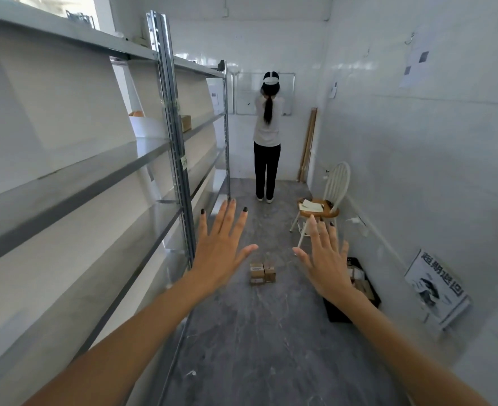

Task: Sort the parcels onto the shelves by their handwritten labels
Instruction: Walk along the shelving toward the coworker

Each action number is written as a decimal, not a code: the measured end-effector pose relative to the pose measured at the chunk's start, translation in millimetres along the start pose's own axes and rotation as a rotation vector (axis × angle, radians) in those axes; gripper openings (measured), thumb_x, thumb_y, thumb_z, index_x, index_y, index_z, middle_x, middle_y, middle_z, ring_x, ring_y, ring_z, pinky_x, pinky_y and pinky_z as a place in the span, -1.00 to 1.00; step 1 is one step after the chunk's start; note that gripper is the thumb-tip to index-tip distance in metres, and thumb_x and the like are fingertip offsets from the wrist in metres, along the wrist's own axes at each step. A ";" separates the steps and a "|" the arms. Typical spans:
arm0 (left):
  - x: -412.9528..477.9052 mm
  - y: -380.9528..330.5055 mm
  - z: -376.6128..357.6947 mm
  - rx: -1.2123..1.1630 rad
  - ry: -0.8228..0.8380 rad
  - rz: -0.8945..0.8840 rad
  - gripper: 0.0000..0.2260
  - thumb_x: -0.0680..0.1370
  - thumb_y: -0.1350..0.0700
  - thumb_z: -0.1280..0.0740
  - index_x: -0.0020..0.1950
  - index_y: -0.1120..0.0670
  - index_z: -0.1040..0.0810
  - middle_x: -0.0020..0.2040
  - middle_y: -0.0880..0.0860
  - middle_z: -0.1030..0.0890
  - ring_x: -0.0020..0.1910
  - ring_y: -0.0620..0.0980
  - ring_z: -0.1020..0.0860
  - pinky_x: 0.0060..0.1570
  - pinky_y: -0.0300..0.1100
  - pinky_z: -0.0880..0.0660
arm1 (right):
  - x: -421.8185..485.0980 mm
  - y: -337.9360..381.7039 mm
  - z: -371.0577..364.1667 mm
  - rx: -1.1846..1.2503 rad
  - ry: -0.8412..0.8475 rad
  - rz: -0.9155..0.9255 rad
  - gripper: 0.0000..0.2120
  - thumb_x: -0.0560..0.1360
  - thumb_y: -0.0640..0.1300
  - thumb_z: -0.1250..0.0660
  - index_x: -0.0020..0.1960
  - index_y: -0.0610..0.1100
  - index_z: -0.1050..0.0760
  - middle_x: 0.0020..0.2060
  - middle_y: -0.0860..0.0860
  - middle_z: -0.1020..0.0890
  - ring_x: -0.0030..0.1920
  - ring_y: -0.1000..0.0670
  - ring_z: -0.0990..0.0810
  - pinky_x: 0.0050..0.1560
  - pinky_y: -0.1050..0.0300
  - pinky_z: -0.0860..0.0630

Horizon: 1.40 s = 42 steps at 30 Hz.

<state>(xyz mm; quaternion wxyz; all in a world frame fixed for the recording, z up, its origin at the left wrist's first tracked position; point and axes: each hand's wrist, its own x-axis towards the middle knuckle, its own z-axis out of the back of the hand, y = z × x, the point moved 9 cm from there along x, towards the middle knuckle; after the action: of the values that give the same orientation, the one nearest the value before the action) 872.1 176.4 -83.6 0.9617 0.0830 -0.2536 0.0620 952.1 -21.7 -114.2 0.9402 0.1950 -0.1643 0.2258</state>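
Far out to the left of both hands ran the metal shelves (75,183), tier on tier, with one small brown box (186,123) on a shelf well beyond the fingertips. The left hand (221,253) was up, palm down, fingers straight and spread wide, holding nothing. Its little-finger side sat close by the shelf upright (180,171).

Down on the floor, ahead of and below the gap between the two thumbs, was the little stack of brown parcels (262,272). No hand was touching them. They looked like two short piles pressed side by side, the block's longer side running away from the person, though that is hard to be sure of. Their labels were too small to read. The left thumb seemed a shade nearer than the right, so either hand could drop onto them, and the reach would be forward and down.

The right hand (326,265) was held the same way, fingers fanned wide and holding nothing. Just under and beyond its wrist lay a black crate (370,303) with what seemed more parcels inside, so that hand was clearly the closer to it. Further past the right fingertips stood a white chair (337,186) with papers on the seat. A second person (267,133) faced the far wall. A printed sign (435,285) leaned off to the right.
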 end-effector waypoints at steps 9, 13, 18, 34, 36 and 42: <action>76.2 -16.9 -39.1 -0.060 -0.042 0.025 -0.27 0.48 -0.41 0.26 0.53 -0.02 0.19 0.57 0.04 0.17 0.54 -0.01 0.23 0.46 0.21 0.25 | 77.9 -44.1 -19.4 -0.040 0.005 0.051 -0.25 0.55 0.27 0.03 0.53 -0.05 0.30 0.55 -0.05 0.15 0.54 -0.10 0.23 0.48 -0.24 0.10; 110.5 -24.0 -52.1 -0.061 -0.052 0.050 -0.27 0.48 -0.40 0.26 0.53 -0.01 0.18 0.58 0.05 0.16 0.54 -0.01 0.23 0.47 0.23 0.21 | 111.8 -73.6 -22.2 -0.062 0.007 0.083 -0.26 0.55 0.27 0.04 0.53 -0.05 0.28 0.56 -0.05 0.12 0.54 -0.11 0.20 0.47 -0.25 0.04; 139.1 -37.6 -75.8 -0.050 -0.048 0.065 -0.25 0.48 -0.39 0.29 0.55 0.01 0.13 0.58 0.06 0.14 0.54 0.00 0.22 0.47 0.24 0.18 | 148.0 -110.1 -33.9 -0.066 0.015 0.084 -0.26 0.53 0.29 0.04 0.54 -0.03 0.25 0.56 -0.04 0.10 0.54 -0.10 0.19 0.46 -0.26 0.02; 218.9 -8.4 -176.6 -0.085 -0.015 0.052 -0.29 0.52 -0.35 0.18 0.56 0.03 0.04 0.58 0.08 0.09 0.55 0.01 0.18 0.46 0.22 0.23 | 253.6 -97.5 -125.9 -0.058 0.100 0.085 -0.27 0.55 0.26 0.01 0.55 -0.05 0.23 0.55 -0.12 0.13 0.53 -0.17 0.19 0.46 -0.30 0.09; 233.9 9.5 -192.3 -0.060 0.002 0.069 -0.29 0.52 -0.36 0.19 0.56 0.02 0.05 0.58 0.09 0.10 0.55 0.03 0.19 0.45 0.23 0.26 | 272.9 -95.6 -133.7 -0.053 0.095 0.085 -0.27 0.55 0.26 0.01 0.55 -0.04 0.23 0.55 -0.10 0.14 0.53 -0.16 0.21 0.46 -0.30 0.11; 274.5 48.1 -242.9 -0.011 0.055 0.099 -0.23 0.49 -0.40 0.20 0.55 0.04 0.16 0.56 0.15 0.22 0.54 0.09 0.24 0.45 0.27 0.21 | 317.7 -106.2 -153.0 -0.095 0.038 0.060 -0.25 0.52 0.31 0.10 0.55 -0.07 0.22 0.55 -0.08 0.10 0.54 -0.14 0.15 0.47 -0.26 0.10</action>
<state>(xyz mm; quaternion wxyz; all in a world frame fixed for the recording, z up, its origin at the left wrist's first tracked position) 1217.4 291.0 -149.0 0.9646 0.0634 -0.2310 0.1104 1305.9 73.0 -152.3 0.9441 0.1410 -0.1625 0.2497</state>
